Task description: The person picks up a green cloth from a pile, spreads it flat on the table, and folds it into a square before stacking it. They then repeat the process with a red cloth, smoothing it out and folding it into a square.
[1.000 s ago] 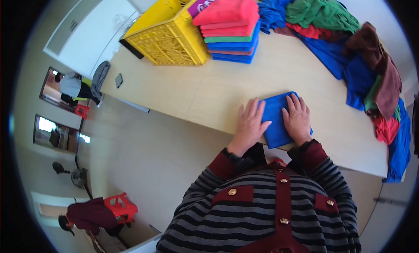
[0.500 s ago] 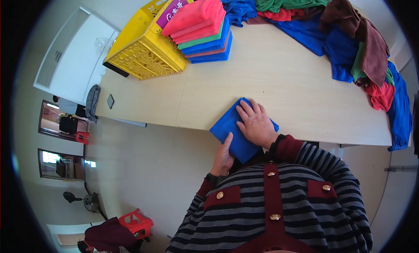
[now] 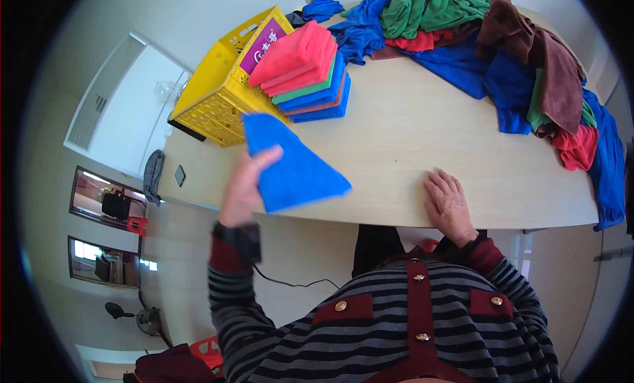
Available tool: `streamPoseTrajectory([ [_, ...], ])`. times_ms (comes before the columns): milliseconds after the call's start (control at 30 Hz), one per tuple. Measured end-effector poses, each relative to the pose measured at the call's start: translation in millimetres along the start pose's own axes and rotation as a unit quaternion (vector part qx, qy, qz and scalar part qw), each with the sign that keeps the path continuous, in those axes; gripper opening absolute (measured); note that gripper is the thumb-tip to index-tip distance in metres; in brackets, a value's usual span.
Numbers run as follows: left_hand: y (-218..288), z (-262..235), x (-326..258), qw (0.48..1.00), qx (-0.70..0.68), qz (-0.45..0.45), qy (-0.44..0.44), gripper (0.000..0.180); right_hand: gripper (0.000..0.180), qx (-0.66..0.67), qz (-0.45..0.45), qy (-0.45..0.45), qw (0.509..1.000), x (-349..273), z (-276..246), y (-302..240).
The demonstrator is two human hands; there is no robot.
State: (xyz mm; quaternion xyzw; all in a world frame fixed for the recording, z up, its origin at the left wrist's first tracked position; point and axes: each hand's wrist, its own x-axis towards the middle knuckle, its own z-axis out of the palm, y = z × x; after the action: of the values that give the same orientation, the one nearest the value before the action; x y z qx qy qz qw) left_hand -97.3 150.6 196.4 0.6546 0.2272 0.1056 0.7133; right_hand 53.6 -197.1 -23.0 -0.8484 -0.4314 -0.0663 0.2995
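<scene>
My left hand [image 3: 246, 185] grips a folded blue towel [image 3: 290, 168] by its left edge, with the thumb on top. The towel is held up over the front of the table, close to a stack of folded towels [image 3: 297, 63] in pink, green, blue and brown. My right hand [image 3: 448, 201] lies palm down on the table's front edge, fingers stretched out and holding nothing. The stack leans against a yellow plastic crate [image 3: 211, 109] behind it.
A loose heap of blue, green, brown and red towels [image 3: 442, 26] covers the table's far right and hangs over its right end. A phone [image 3: 180, 175] and a grey cloth [image 3: 153, 175] lie at the left end. A white cabinet [image 3: 125, 99] stands beyond.
My left hand has lifted the folded blue towel off the front edge and carried it left toward the stack. My right hand has left the towel and now rests on the table further right.
</scene>
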Motion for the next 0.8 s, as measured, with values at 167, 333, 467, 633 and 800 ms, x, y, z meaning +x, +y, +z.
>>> streamPoseTrajectory([
  [167,121,-26,110,0.99,-0.054,0.123,0.044,0.045,0.045,-0.007,0.023,0.004,1.0,-2,-2,1],
  [333,148,-12,214,0.952,-0.22,0.201,0.073,0.042,0.045,-0.006,0.038,0.002,0.999,-3,-1,4],
  [467,92,-48,275,0.936,-0.313,0.128,0.097,0.038,0.046,0.012,0.029,0.005,1.0,2,0,-2],
  [633,67,-40,296,0.933,-0.336,0.044,0.122,0.033,0.048,0.002,0.05,-0.006,0.999,1,-4,1],
  [800,86,-49,291,0.909,-0.407,0.027,0.089,0.035,0.049,0.002,0.043,-0.002,0.999,2,-3,1],
])
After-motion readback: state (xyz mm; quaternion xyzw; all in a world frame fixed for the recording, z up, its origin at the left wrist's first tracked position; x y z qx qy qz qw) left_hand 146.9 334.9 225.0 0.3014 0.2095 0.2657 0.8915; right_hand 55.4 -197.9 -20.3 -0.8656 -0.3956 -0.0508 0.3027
